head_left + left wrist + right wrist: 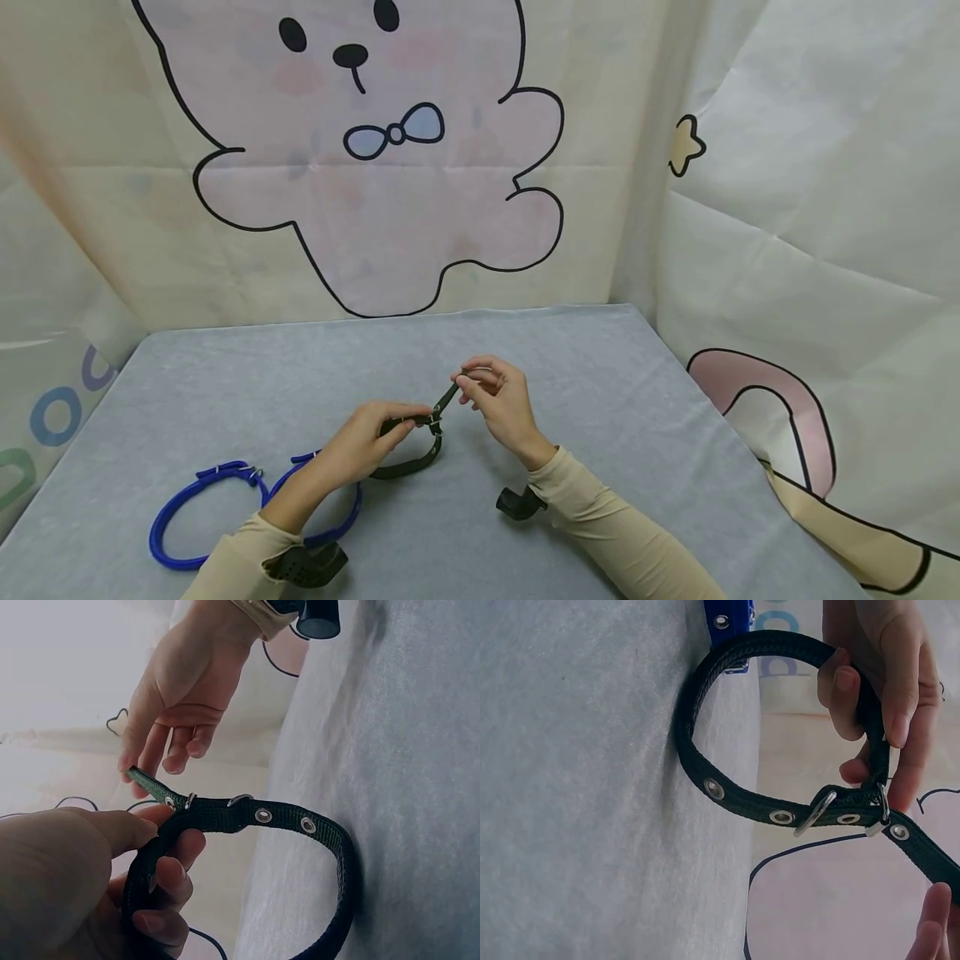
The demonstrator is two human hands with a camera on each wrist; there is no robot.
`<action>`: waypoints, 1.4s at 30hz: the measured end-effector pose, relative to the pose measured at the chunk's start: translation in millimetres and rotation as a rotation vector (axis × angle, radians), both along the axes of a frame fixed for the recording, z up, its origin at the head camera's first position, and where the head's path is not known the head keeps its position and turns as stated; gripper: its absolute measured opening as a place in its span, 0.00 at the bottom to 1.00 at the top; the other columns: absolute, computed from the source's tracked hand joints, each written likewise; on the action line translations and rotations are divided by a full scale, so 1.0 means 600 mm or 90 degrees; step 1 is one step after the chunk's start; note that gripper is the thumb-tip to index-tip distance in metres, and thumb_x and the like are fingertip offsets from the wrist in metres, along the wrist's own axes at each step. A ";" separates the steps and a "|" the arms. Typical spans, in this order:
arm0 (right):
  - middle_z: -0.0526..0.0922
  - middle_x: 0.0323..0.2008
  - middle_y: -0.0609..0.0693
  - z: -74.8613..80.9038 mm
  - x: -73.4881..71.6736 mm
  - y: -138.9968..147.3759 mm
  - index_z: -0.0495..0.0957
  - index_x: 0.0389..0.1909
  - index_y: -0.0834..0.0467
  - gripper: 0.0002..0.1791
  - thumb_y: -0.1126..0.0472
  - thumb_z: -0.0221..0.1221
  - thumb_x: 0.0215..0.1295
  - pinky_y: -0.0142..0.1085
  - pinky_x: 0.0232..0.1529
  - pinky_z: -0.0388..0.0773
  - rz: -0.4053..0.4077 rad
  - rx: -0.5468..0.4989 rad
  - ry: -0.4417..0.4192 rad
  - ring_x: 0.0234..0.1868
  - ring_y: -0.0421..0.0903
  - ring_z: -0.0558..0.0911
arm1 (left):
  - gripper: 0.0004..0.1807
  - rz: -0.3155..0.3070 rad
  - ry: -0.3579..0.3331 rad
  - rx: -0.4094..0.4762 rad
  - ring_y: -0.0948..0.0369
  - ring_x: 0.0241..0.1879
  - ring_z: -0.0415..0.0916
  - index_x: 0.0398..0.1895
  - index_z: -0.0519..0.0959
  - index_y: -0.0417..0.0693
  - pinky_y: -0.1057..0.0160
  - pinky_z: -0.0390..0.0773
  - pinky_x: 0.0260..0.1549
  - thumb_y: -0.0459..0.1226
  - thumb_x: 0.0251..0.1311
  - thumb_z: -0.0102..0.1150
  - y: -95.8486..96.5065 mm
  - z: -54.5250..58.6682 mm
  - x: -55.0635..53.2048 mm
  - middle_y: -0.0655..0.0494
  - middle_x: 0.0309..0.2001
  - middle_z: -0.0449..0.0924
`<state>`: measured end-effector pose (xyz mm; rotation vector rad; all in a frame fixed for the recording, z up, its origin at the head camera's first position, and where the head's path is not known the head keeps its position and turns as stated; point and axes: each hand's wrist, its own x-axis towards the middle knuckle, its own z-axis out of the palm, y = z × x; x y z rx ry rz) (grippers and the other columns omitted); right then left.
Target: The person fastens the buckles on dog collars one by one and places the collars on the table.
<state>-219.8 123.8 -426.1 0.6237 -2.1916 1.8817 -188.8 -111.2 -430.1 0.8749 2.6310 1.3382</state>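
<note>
A dark green pet collar (pixel 408 468) with metal eyelets, a D-ring and a buckle (pixel 883 802) forms a loop just over the table. My left hand (pixel 369 439) grips the band beside the buckle, thumb on one side and fingers curled round the other. The strap's free end passes through the buckle, and my right hand (pixel 501 406) pinches its tip between thumb and forefinger, up and to the right of the buckle. In the left wrist view that strap end (pixel 146 782) slants away from the ring, while the other right fingers hang loosely bent.
Two blue collars lie on the grey-covered table (pixel 600 375) at the left; the left one (pixel 161 533) is a buckled loop, the other (pixel 352 512) is partly behind my left forearm. Printed cloth hangs at the back and both sides. Black wrist cameras (pixel 519 503) sit at the sleeves.
</note>
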 end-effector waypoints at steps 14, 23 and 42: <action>0.86 0.46 0.68 -0.001 0.005 -0.003 0.81 0.51 0.66 0.12 0.68 0.61 0.70 0.36 0.32 0.84 0.105 0.017 0.005 0.33 0.39 0.86 | 0.17 -0.007 -0.017 0.011 0.50 0.61 0.80 0.63 0.80 0.48 0.49 0.79 0.57 0.33 0.75 0.51 0.002 0.005 0.006 0.49 0.60 0.83; 0.88 0.47 0.61 -0.006 0.008 -0.008 0.83 0.53 0.63 0.14 0.66 0.62 0.70 0.35 0.40 0.85 0.156 0.122 0.026 0.45 0.40 0.87 | 0.19 -0.008 -0.040 0.031 0.53 0.54 0.83 0.63 0.79 0.45 0.63 0.82 0.46 0.31 0.70 0.57 0.003 0.007 0.006 0.46 0.60 0.82; 0.87 0.47 0.55 -0.005 0.029 -0.017 0.78 0.59 0.60 0.18 0.62 0.62 0.70 0.33 0.45 0.82 0.123 0.237 0.105 0.48 0.49 0.86 | 0.12 0.099 -0.021 0.056 0.54 0.47 0.84 0.50 0.79 0.50 0.59 0.80 0.41 0.36 0.64 0.67 0.012 0.010 0.011 0.50 0.47 0.88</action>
